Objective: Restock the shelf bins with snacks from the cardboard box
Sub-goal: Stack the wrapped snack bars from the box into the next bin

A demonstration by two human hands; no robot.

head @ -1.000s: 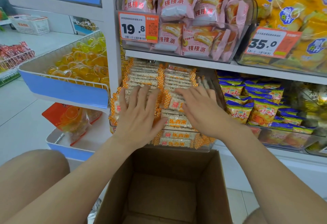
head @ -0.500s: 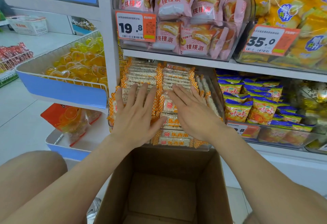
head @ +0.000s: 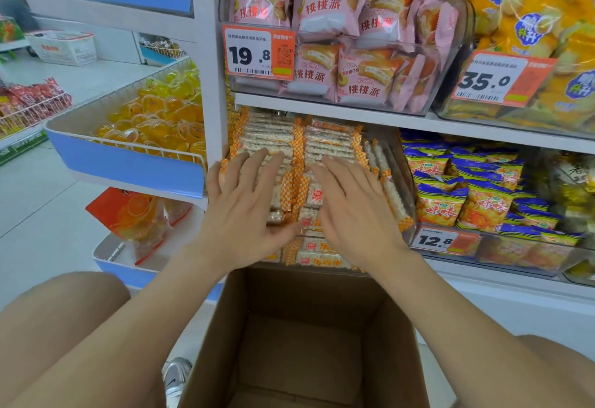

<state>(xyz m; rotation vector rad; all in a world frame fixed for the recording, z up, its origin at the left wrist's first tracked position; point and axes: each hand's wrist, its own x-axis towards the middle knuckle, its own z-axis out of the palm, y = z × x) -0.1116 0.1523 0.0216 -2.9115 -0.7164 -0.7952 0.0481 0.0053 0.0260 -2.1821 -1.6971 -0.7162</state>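
From the head camera: pressing on the stacked rice bars (head: 328,147) in the clear bin (head: 397,179) on the lower shelf, both hands laid flat. Left hand (head: 240,211) on the left-hand stack, fingers (head: 241,172) straight and slightly spread, gripping nothing. Right hand (head: 354,214) on the right-hand stack, likewise flat and holding nothing. Directly below, the cardboard box (head: 399,343), open, with no snacks visible in the part of its inside that shows. Judged as the tidying end of this bin's restock.

Piled high, close under the shelf board above, and wrapped in slick film. Hence a risk of buckling the stacks under too hard a push and squirting bars forward over the low front lip, into the box or onto the floor. Along the bin's right wall, a few bars standing on edge: danger of tipping them toward the blue-and-orange snack bags (head: 441,205) next door if nudged sideways. Danger too of the front rows sliding on an abrupt lift-off.
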